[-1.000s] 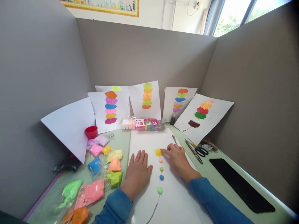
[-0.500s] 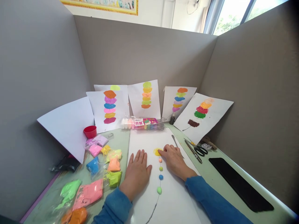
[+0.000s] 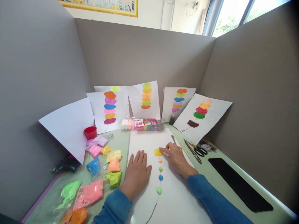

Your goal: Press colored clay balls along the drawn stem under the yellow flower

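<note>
A white sheet of paper lies in front of me with a thin drawn line down it. My left hand rests flat on its left side, fingers stretched out and holding nothing. At the top of the line is a flattened yellow piece of clay. The outstretched index finger of my right hand touches its right edge, while the other fingers are bent with nothing visible in them. Down the line sit small clay balls: orange, lime, blue and green.
Bags of coloured clay and a red cup stand at left. A packaged clay set lies behind the sheet, before several propped pictures. At right are scissors, a pen, a metal tool and a black slab.
My right hand has shifted slightly right, and its index finger is straighter at the yellow clay's edge, uncovering more of it. The left hand stays in place.
</note>
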